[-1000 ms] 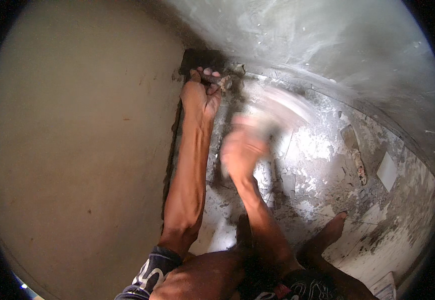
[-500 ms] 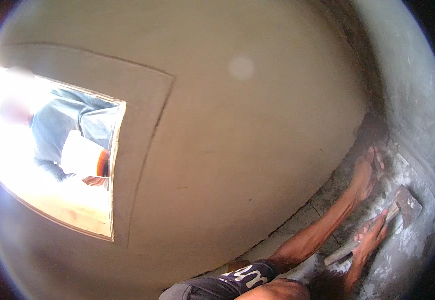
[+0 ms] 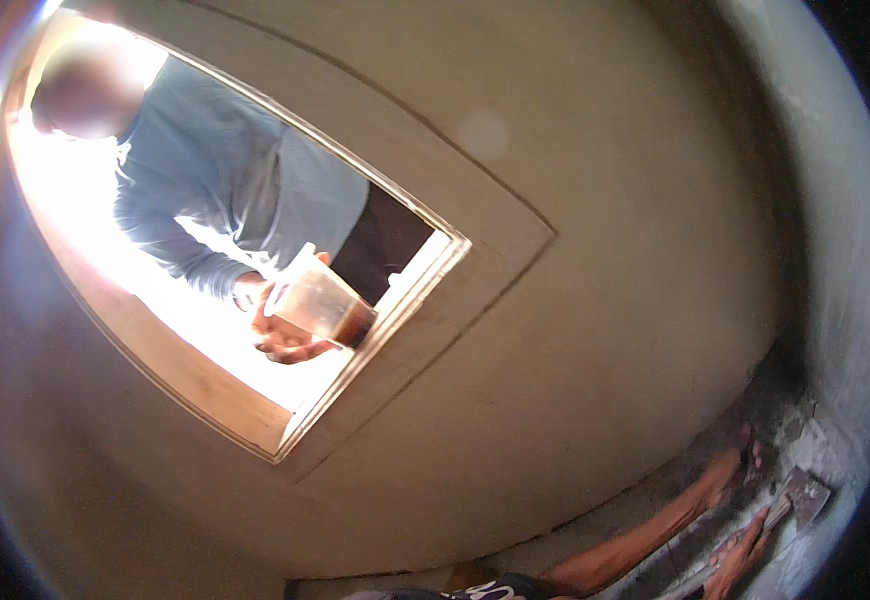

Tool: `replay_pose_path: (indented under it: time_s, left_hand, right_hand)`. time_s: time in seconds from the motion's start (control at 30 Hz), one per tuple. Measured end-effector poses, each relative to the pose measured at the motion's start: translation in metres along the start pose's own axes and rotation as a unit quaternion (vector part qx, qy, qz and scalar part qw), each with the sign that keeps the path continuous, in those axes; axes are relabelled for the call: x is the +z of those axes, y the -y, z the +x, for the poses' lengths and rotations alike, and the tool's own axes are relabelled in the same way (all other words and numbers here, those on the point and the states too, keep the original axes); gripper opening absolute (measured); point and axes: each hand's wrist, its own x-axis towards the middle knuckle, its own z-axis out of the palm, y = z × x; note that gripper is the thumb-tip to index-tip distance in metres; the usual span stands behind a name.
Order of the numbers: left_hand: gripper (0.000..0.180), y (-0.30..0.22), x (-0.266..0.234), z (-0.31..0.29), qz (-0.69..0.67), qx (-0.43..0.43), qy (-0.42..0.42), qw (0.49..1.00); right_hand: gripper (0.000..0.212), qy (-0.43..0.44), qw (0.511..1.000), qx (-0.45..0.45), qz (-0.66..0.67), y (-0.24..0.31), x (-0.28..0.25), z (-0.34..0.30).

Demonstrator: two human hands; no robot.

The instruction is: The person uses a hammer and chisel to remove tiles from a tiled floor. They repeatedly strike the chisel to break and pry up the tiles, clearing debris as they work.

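Low on the right, my right hand [image 3: 745, 552] is wrapped round the wooden handle of a hatchet [image 3: 807, 497]. Its dark, broad metal head lies near the pale-smeared floor. One bare leg [image 3: 645, 535] stretches from dark shorts with white print [image 3: 505, 588], and its bare foot [image 3: 741, 465] rests near the foot of the wall, left of the hatchet. My left hand does not show. In the window opening at upper left, another person [image 3: 225, 160] in a blue-grey long-sleeved top holds a translucent plastic container [image 3: 320, 300] with something dark at its base.
A smooth, plastered wall [image 3: 595, 330] fills the middle, with a groove around the window frame [image 3: 375, 345]. Bright light comes through the opening. Another grey wall [image 3: 845, 330] rises at the right, with the floor [image 3: 690, 550] along the lower right.
The view has swung left and up, so the window and the other person sit larger and nearer the middle. My leg and hand now sit lower. The hatchet stays gripped.
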Motion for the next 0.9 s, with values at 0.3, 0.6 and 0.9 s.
replay_pose_path:
  time_s: [0.3, 0.6, 0.9]
  left_hand:
    - [0.025, -0.02, -0.007, -0.036, 0.019, 0.007, -0.003, 1.0]
    - [0.024, -0.012, -0.006, -0.071, 0.036, 0.014, -0.02, 0.999]
    - [0.023, -0.009, 0.015, -0.098, 0.087, -0.008, -0.009, 0.996]
  right_hand:
    - [0.061, 0.034, 0.95, -0.209, -0.23, 0.067, -0.016, -0.043]
    - [0.065, 0.062, 0.918, -0.318, -0.228, 0.044, -0.031, -0.024]
    - [0.081, 0.099, 0.953, 0.191, 0.214, 0.053, -0.026, -0.062]
